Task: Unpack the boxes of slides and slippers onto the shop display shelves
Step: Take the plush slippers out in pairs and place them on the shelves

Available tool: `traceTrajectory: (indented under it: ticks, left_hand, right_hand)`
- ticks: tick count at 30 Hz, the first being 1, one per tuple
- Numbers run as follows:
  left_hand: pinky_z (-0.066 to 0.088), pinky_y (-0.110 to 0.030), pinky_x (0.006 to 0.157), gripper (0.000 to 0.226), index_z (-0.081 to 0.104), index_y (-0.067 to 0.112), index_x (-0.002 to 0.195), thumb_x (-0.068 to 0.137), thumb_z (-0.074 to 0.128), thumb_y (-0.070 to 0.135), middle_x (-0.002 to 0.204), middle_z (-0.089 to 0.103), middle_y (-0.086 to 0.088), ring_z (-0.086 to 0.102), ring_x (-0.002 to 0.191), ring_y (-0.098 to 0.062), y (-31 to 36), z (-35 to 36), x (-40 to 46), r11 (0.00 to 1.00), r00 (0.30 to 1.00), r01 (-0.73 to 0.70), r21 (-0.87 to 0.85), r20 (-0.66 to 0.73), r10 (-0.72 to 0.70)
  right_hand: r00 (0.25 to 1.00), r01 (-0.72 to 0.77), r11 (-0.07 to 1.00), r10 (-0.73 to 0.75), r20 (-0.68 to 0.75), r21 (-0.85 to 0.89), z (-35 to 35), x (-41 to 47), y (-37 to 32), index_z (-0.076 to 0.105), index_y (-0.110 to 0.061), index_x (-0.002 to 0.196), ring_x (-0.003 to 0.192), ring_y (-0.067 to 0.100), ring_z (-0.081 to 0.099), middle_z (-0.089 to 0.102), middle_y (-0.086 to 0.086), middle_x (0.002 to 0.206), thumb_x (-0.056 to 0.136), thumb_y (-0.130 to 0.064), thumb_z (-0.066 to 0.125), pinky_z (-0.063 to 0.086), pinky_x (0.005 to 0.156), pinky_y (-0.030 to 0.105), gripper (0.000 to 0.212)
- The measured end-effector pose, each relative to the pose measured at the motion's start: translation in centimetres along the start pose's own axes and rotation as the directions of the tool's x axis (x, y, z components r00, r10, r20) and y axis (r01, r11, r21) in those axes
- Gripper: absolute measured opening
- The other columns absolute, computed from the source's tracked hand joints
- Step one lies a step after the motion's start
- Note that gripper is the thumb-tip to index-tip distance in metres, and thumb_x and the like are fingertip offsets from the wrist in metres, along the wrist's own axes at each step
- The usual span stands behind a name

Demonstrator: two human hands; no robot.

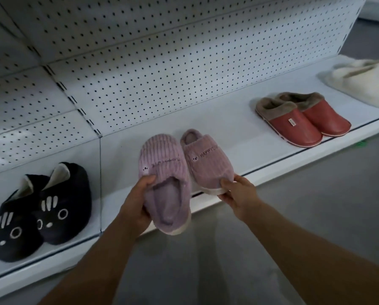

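white shelf (228, 137) — black cat slippers (43, 212), red slippers (300, 119), cream slippers (364, 82)

Head camera looks down, close, at the shelf (228, 137), somewhat dim.

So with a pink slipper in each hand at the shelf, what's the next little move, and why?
Probably turn the left slipper round and set it down. The left hand holds it off the shelf edge, opening toward the person, while the right slipper, pinched by the right hand, points toe outward like the black pair and red pair.
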State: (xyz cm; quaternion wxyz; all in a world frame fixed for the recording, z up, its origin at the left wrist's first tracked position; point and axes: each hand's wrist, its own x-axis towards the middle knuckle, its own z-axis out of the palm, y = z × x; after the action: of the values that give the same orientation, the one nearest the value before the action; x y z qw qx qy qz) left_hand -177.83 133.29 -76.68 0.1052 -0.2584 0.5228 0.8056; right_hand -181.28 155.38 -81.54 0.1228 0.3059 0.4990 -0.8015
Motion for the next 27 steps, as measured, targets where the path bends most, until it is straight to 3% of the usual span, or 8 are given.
traceTrajectory:
  ticks: [5, 8, 11, 16, 19, 22, 24, 27]
  left_hand:
    - [0.054, -0.04, 0.084, 0.051, 0.065, 0.007, 0.119, 0.074, 0.074, 0.029, 0.111, 0.071, -0.018, 0.066, 0.1, -0.033, 0.6, -0.3, 1.3, 0.996, 1.0, -0.006, 0.087, 0.021, 0.004]
    - [0.053, -0.042, 0.085, 0.062, 0.062, 0.005, 0.125, 0.072, 0.076, 0.032, 0.12, 0.067, -0.022, 0.065, 0.105, -0.037, 1.2, -0.1, 1.5, 0.991, 0.999, 0.016, 0.129, 0.046, -0.022]
    - [0.055, -0.038, 0.079, 0.052, 0.064, 0.004, 0.12, 0.075, 0.067, 0.03, 0.11, 0.07, -0.021, 0.069, 0.093, -0.032, 1.5, 0.5, 1.2, 0.99, 0.995, -0.011, 0.141, 0.101, -0.003]
    - [0.054, -0.045, 0.092, 0.07, 0.06, 0.001, 0.128, 0.065, 0.078, 0.026, 0.121, 0.065, -0.027, 0.065, 0.103, -0.037, 1.9, 1.1, 0.7, 0.982, 0.989, -0.073, 0.176, 0.141, 0.048]
    - [0.05, -0.05, 0.098, 0.068, 0.068, 0.001, 0.115, 0.053, 0.078, 0.026, 0.114, 0.067, -0.029, 0.065, 0.1, -0.04, 2.3, 1.8, 0.4, 0.934, 0.972, -0.124, 0.335, 0.232, 0.046]
    - [0.056, -0.042, 0.083, 0.041, 0.077, 0.011, 0.091, 0.053, 0.074, 0.024, 0.096, 0.074, -0.02, 0.071, 0.088, -0.036, 2.6, 3.3, -0.4, 0.811, 0.96, -0.191, 0.553, 0.279, 0.035]
    - [0.057, -0.045, 0.089, 0.044, 0.075, 0.012, 0.099, 0.057, 0.073, 0.027, 0.098, 0.076, -0.016, 0.072, 0.093, -0.034, 2.5, 4.6, -0.7, 0.745, 0.955, -0.214, 0.632, 0.296, 0.024]
    - [0.054, -0.038, 0.092, 0.046, 0.076, 0.02, 0.102, 0.068, 0.075, 0.05, 0.098, 0.077, -0.001, 0.072, 0.096, -0.018, 1.9, 7.1, -0.5, 0.706, 0.946, -0.314, 0.635, 0.275, 0.174]
  right_hand:
    - [0.997, 0.048, 0.985, -0.057, -0.05, -0.163, 1.1, 0.5, 0.0, 0.052, -0.009, 0.109, 0.084, 0.03, 0.061, 0.057, 0.021, 0.109, 0.084, 0.001, 0.066, 0.053, 0.062, 0.033, 0.03]
    - [0.998, 0.057, 0.937, -0.067, -0.017, -0.345, 0.8, 0.5, -0.2, 0.053, -0.011, 0.107, 0.087, 0.027, 0.059, 0.058, 0.016, 0.106, 0.086, -0.014, 0.069, 0.055, 0.065, 0.035, 0.027]
    - [0.947, 0.216, 0.771, -0.316, -0.066, -0.6, 0.3, 0.9, -0.9, 0.053, -0.013, 0.105, 0.091, 0.021, 0.056, 0.057, 0.007, 0.099, 0.086, -0.037, 0.067, 0.05, 0.08, 0.034, 0.033]
    - [0.88, 0.458, 0.774, -0.463, 0.103, -0.438, 0.9, -1.5, -3.4, 0.057, -0.015, 0.106, 0.088, 0.022, 0.062, 0.062, 0.006, 0.101, 0.094, -0.038, 0.054, 0.055, 0.078, 0.039, 0.025]
    - [0.911, 0.38, 0.857, -0.282, 0.302, -0.347, 0.7, -2.8, -7.5, 0.056, -0.018, 0.112, 0.093, 0.024, 0.064, 0.061, 0.005, 0.109, 0.091, -0.052, 0.053, 0.058, 0.067, 0.039, 0.04]
    - [0.877, 0.259, 0.763, 0.07, 0.475, -0.592, -1.2, -3.1, -10.1, 0.067, -0.014, 0.109, 0.08, 0.024, 0.066, 0.069, 0.009, 0.096, 0.083, -0.059, 0.058, 0.054, 0.057, 0.033, 0.053]
    - [0.861, 0.345, 0.697, 0.032, 0.508, -0.628, -2.4, -3.0, -10.4, 0.07, -0.012, 0.097, 0.063, 0.019, 0.059, 0.068, 0.007, 0.079, 0.083, -0.045, 0.063, 0.045, 0.05, 0.028, 0.037]
    - [0.898, 0.363, 0.81, -0.171, 0.405, -0.461, -4.7, -1.5, -10.6, 0.065, -0.008, 0.083, 0.047, 0.019, 0.046, 0.055, 0.007, 0.061, 0.085, -0.028, 0.061, 0.035, 0.044, 0.025, 0.02]
